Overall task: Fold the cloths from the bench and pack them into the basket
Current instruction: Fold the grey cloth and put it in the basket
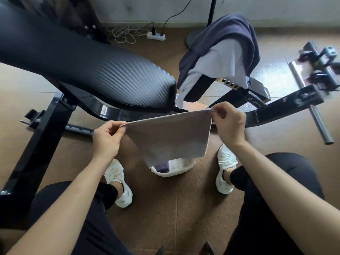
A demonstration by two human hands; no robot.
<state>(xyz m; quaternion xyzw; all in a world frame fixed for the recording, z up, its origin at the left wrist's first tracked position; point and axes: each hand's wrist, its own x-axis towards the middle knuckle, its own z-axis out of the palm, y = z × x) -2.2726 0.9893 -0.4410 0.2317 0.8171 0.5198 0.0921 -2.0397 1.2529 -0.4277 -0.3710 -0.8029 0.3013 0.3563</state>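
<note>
Both forearms reach out so the left hand (107, 138) and right hand (229, 124) each pinch a top corner of the grey cloth (171, 137), letting it hang flat for folding above the white basket (182, 168), while more cloths (219, 56) wait on the bench (82, 70).

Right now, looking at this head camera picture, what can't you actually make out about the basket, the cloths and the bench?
- Basket: the held grey cloth hides most of it; how full it is cannot be told.
- Dark cloth in the basket: only a patch shows, so its fold is unclear.
- Draped pile: layers overlap, so the number of cloths is uncertain.
- Bench pad: cut off by the top left edge.
- Held cloth's far side: faces away from the camera.
</note>
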